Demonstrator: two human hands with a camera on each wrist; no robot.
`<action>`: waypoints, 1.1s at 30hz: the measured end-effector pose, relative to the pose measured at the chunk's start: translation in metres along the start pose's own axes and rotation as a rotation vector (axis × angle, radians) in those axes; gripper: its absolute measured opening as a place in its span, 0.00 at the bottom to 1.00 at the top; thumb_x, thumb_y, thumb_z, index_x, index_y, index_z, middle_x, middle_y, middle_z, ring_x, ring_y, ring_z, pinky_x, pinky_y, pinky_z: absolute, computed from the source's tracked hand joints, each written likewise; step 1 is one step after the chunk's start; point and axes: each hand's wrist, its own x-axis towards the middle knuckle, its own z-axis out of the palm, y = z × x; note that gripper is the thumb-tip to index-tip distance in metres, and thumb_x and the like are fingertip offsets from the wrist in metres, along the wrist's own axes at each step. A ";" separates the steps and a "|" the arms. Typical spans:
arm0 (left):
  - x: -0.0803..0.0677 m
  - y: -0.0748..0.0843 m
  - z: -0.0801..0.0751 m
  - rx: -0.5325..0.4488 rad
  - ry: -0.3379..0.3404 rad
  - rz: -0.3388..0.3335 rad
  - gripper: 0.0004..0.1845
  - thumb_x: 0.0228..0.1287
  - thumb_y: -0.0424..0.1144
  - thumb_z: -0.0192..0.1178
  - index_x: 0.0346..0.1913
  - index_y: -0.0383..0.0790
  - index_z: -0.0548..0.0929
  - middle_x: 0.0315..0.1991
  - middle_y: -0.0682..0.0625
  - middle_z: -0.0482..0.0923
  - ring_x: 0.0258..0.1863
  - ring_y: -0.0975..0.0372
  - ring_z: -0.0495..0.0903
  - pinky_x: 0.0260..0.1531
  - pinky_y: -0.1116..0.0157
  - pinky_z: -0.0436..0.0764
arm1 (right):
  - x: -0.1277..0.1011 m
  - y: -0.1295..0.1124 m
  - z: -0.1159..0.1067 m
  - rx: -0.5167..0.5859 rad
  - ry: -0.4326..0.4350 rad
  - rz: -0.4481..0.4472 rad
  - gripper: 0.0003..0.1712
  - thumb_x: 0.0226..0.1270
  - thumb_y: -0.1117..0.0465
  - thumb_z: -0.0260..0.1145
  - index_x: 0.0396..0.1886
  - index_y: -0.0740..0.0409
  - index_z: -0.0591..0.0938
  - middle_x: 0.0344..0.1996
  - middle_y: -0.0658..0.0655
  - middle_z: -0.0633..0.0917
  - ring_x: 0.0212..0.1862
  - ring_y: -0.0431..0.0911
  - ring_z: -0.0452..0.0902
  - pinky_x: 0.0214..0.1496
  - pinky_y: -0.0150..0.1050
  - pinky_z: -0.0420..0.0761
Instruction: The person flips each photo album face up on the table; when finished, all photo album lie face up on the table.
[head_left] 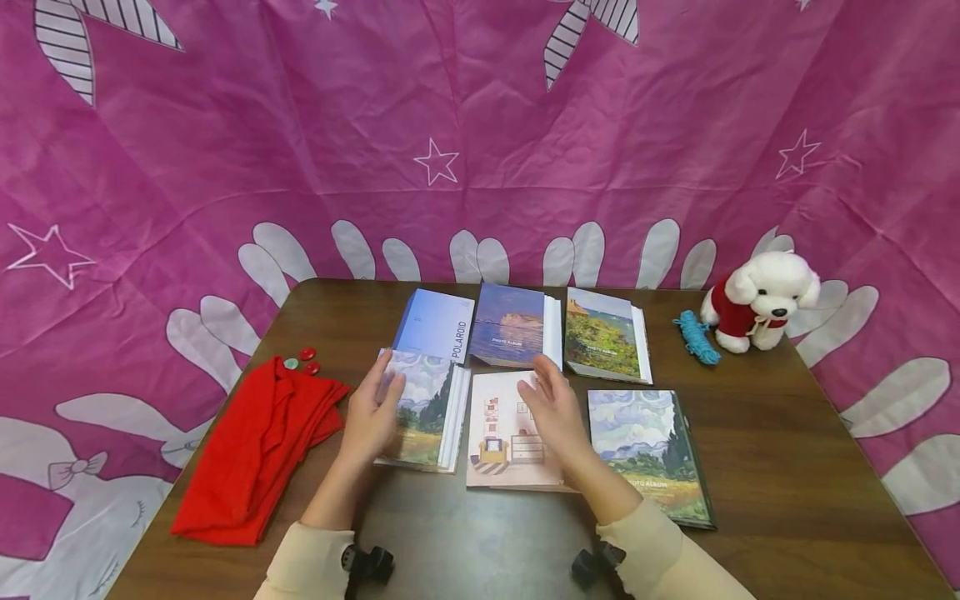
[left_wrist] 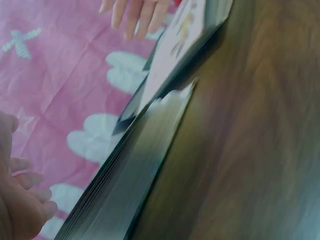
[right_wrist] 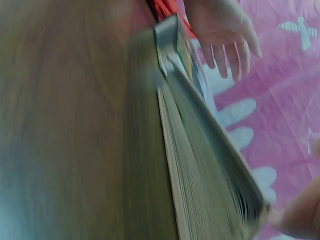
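Observation:
Six photo albums lie in two rows on a brown table [head_left: 787,467]. My left hand [head_left: 381,390] is open, fingers straight, over the left edge of a cypress-landscape album [head_left: 427,408]; I cannot tell whether it touches. My right hand [head_left: 546,392] is open over the pink room-picture album [head_left: 498,433] beside it. In the left wrist view, the landscape album's page edges [left_wrist: 130,170] run diagonally, with my left hand [left_wrist: 20,200] at the lower left and my right hand's fingers [left_wrist: 135,17] at the top. The right wrist view shows the pink album's pages [right_wrist: 200,165] and my left hand [right_wrist: 225,35] spread beyond.
A POLAROID album [head_left: 437,325], a seascape album [head_left: 512,325] and a green landscape album [head_left: 603,333] form the back row; a wheat-field album [head_left: 651,454] lies front right. Red cloth [head_left: 255,450] and buttons [head_left: 303,360] lie left. A white plush dog [head_left: 759,304] and blue cord [head_left: 696,336] sit right.

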 end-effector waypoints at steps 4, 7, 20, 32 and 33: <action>0.001 0.005 0.023 -0.012 -0.042 0.045 0.30 0.77 0.41 0.55 0.76 0.36 0.65 0.76 0.41 0.62 0.72 0.45 0.66 0.70 0.46 0.66 | 0.001 0.003 -0.017 -0.004 0.057 0.031 0.39 0.77 0.60 0.62 0.80 0.61 0.56 0.77 0.64 0.61 0.78 0.55 0.55 0.79 0.47 0.55; -0.003 0.013 0.040 -0.101 -0.087 0.025 0.29 0.77 0.41 0.55 0.75 0.34 0.66 0.75 0.38 0.63 0.72 0.43 0.66 0.70 0.47 0.66 | 0.000 0.007 -0.027 -0.027 0.089 0.080 0.38 0.77 0.58 0.61 0.80 0.60 0.56 0.77 0.63 0.61 0.79 0.54 0.53 0.79 0.47 0.54; -0.030 0.030 0.105 -0.245 -0.191 -0.056 0.28 0.78 0.44 0.53 0.73 0.31 0.68 0.79 0.36 0.52 0.78 0.44 0.52 0.75 0.47 0.53 | -0.011 0.020 -0.037 0.009 0.130 0.232 0.37 0.78 0.56 0.59 0.79 0.62 0.58 0.79 0.63 0.56 0.80 0.57 0.46 0.80 0.51 0.50; -0.039 0.028 0.119 -0.188 -0.356 -0.064 0.34 0.76 0.48 0.55 0.75 0.29 0.64 0.81 0.34 0.42 0.80 0.41 0.35 0.74 0.39 0.36 | -0.025 0.021 -0.024 0.216 0.186 0.255 0.33 0.79 0.62 0.55 0.77 0.70 0.59 0.79 0.66 0.55 0.80 0.56 0.45 0.80 0.50 0.48; -0.038 0.028 0.122 -0.195 -0.367 -0.053 0.34 0.76 0.48 0.54 0.75 0.29 0.63 0.81 0.34 0.41 0.79 0.41 0.34 0.74 0.38 0.35 | -0.024 0.020 -0.024 0.227 0.194 0.264 0.33 0.79 0.61 0.54 0.77 0.69 0.59 0.79 0.66 0.56 0.80 0.56 0.47 0.80 0.49 0.50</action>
